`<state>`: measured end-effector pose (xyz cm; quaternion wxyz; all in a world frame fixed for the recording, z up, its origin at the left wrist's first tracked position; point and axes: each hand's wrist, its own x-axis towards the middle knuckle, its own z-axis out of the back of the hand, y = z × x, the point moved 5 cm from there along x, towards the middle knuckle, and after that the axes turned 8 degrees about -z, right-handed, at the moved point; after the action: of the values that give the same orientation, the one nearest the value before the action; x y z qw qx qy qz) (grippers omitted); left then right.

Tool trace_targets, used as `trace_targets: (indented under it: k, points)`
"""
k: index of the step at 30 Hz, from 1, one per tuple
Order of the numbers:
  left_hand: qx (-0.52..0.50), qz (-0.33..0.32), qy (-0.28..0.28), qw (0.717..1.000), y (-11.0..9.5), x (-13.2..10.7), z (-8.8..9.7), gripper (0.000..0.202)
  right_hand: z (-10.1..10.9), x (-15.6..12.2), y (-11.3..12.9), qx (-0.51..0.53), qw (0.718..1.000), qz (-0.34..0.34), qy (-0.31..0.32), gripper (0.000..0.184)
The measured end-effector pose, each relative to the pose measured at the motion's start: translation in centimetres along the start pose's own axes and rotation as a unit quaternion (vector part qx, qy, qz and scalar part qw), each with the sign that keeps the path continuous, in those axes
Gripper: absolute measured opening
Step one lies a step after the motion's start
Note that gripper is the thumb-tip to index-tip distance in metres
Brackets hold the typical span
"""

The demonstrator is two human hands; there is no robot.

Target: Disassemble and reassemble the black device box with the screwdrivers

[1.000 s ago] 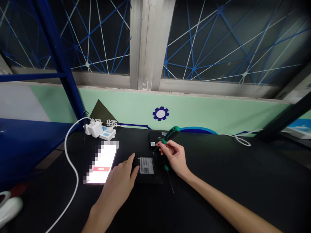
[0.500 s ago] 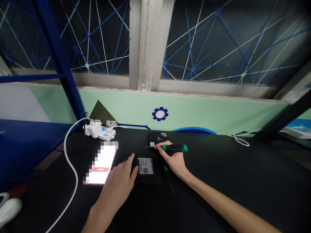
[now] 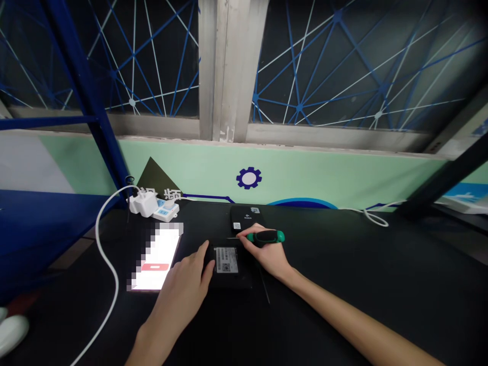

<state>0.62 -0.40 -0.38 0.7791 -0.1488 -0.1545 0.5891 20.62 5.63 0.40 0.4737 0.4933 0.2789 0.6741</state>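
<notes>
My right hand [image 3: 267, 254] grips a screwdriver [image 3: 267, 237] with a green and black handle. Its thin shaft lies nearly level and points left, over the far edge of a flat black device [image 3: 244, 279] with a white printed label [image 3: 227, 260]. My left hand [image 3: 190, 272] rests on the device's left side, fingers stretched out and thumb apart. A second tool with a thin metal shaft [image 3: 266, 290] lies to the right of the device, its upper end hidden behind my right hand. Behind that hand lies a black box [image 3: 244, 216] with small stickers.
To the left, a lit screen [image 3: 156, 259] lies on the black table [image 3: 328, 335]. A power strip [image 3: 165, 211] with a white plug [image 3: 147, 204] stands behind it, and a white cable [image 3: 114, 274] runs forward. A white object [image 3: 13, 330] is at the left edge.
My right hand has moved the screwdriver left and slightly nearer, toward the device's far edge. It now covers the green end of the second tool. My left hand stays on the device.
</notes>
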Motion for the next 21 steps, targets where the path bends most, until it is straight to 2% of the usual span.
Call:
trace_targets:
  k: [6,12,21]
  points:
    - [-0.015,0.002,0.007,1.000,0.18,0.02,-0.08,0.057,0.02,0.03,0.08,0.014,1.000,0.003,-0.002,0.016]
    - [-0.010,-0.001,0.000,1.000,-0.06,-0.06,0.11,0.056,-0.03,0.08,-0.15,0.014,1.000,-0.013,0.001,0.027]
    - [-0.011,0.008,0.016,1.000,-0.20,-0.10,0.27,0.056,-0.15,0.10,-0.58,0.031,0.999,-0.032,-0.003,0.030]
